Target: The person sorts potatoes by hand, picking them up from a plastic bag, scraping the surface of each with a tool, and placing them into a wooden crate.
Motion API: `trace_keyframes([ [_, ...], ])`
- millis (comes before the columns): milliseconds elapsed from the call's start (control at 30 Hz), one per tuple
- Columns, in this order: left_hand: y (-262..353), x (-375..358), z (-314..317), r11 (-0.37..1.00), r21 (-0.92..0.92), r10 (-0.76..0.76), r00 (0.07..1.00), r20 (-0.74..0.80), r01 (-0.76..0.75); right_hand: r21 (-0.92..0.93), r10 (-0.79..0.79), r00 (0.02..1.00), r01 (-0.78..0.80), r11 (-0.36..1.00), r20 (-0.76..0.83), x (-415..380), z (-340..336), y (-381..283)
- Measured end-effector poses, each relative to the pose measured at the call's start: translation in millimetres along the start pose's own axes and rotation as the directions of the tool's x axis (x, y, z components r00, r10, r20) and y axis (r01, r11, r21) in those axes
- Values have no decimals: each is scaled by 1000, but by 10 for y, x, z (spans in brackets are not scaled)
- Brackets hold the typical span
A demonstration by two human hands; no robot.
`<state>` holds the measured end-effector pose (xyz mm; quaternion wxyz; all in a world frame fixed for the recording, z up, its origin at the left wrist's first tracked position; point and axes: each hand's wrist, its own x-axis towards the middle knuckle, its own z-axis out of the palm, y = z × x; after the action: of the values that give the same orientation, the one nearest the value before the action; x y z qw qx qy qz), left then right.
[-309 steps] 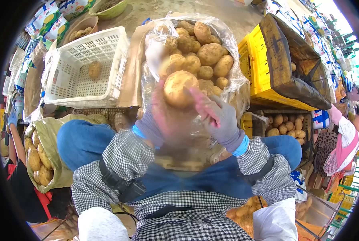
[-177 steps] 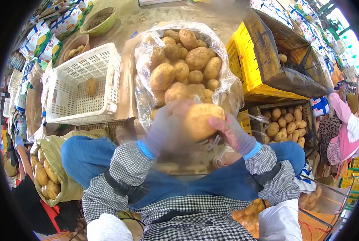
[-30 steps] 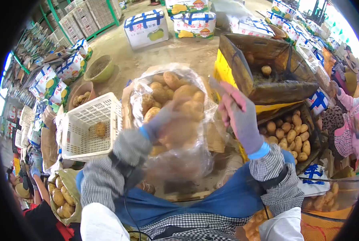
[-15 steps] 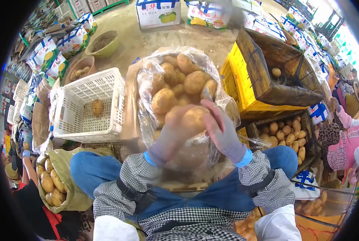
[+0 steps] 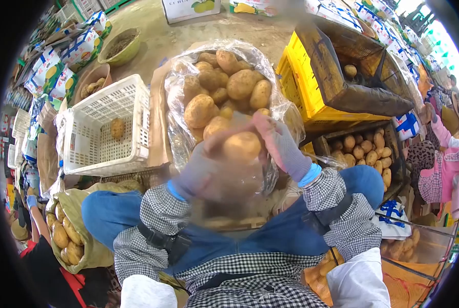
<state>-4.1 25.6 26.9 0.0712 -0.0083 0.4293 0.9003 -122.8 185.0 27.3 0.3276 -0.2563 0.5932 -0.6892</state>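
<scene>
Left hand [image 5: 196, 167] blurred but apparently gripping a potato [image 5: 242, 147] and right hand [image 5: 283, 146] open beside it, contact unclear, a worker handles the potato just off a plastic bag [image 5: 174, 102] of potatoes at twelve o'clock, a hold that seems to call for both palms close. A white crate [image 5: 139, 120] between nine and ten o'clock holds one potato, as does a dark bin [image 5: 373, 103] at two; potatoes crowd a crate [image 5: 396, 149] at three and a sack [image 5: 93, 205] at eight.
</scene>
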Motion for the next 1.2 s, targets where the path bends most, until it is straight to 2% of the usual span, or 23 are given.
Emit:
trace_keyframes([
  [33, 12, 8, 1, 1000, 2, 28, 999, -21, -28, -1, -14, 1000, 14, 1000, -5, 7, 11, 47],
  [133, -115, 73, -118, 925, 367, 128, 990, -63, -96, -349, -106, 992, 78, 934, -61, -49, 66, 177],
  [167, -144, 73, -134, 929, 359, 122, 989, -79, -86, -517, -169, 983, 109, 849, -69, -64, 82, 160],
  [233, -195, 33, -99, 940, 337, 96, 988, -121, -51, -629, -204, 977, 121, 768, -61, -108, 84, 178],
  [333, -85, 51, 71, 874, 471, 185, 979, -84, -124, -477, -152, 984, 91, 874, -91, -54, 21, 206],
  [400, -120, 89, 11, 920, 372, 178, 976, -124, -120, -293, -97, 977, 39, 955, -188, 0, 38, 251],
  [433, -130, 105, 0, 940, 320, 174, 974, -145, -120, -321, -96, 981, 38, 946, -170, 9, 51, 248],
  [500, -109, 113, 85, 933, 354, 137, 970, -199, -59, -372, -88, 986, 30, 928, -141, -12, 88, 233],
  [533, -97, 118, 124, 928, 371, 119, 967, -224, -28, -543, -229, 972, 163, 824, -56, -36, 84, 281],
  [567, -109, 110, 127, 824, 565, 192, 959, -207, -44, -680, -348, 936, 290, 673, 55, -66, 72, 362],
  [633, -141, 57, 123, 504, 863, 308, 942, -131, -45, -575, -338, 937, 322, 752, 83, -85, 138, 356],
  [667, -174, 59, 84, 459, 884, 366, 925, -97, -89, -309, -208, 978, 203, 929, 19, -88, 181, 331],
  [700, -205, 87, 37, 410, 902, 426, 903, -59, -134, -11, -61, 998, 61, 998, -1, -77, 213, 295],
  [733, -223, 97, 14, 358, 917, 482, 876, -21, -176, -25, -82, 997, 82, 996, 16, -70, 197, 322],
  [833, -206, 56, 129, 503, 860, 399, 906, -141, -88, -39, -123, 991, 125, 991, 43, -69, 135, 442],
  [933, -229, 43, 128, 566, 823, 357, 913, -197, -44, -8, -115, 993, 115, 993, -5, -70, 96, 479],
  [967, -241, 42, 105, 563, 823, 364, 916, -167, -73, 4, -99, 995, 99, 995, -35, -54, 72, 483],
  [1033, -269, 52, 35, 556, 820, 379, 919, -106, -134, -17, 46, 993, -48, 999, -108, -43, 60, 401],
  [1067, -284, 44, 36, 698, 703, 336, 929, -152, -137, -46, 172, 973, -181, 982, -154, -55, 52, 326],
  [1100, -296, 32, 46, 815, 563, 288, 939, -190, -136, -44, 194, 966, -204, 978, -171, -45, 54, 307],
  [1133, -276, 22, 66, 860, 492, 261, 944, -202, -133, -41, 216, 958, -227, 973, -187, -36, 57, 287],
  [1167, -251, 12, 90, 900, 417, 234, 949, -213, -128, -11, 139, 975, -142, 990, -172, -13, 73, 324],
  [1200, -138, -7, 163, 894, 430, 234, 950, -209, -125, 22, 61, 986, -58, 998, -158, 2, 93, 345],
])
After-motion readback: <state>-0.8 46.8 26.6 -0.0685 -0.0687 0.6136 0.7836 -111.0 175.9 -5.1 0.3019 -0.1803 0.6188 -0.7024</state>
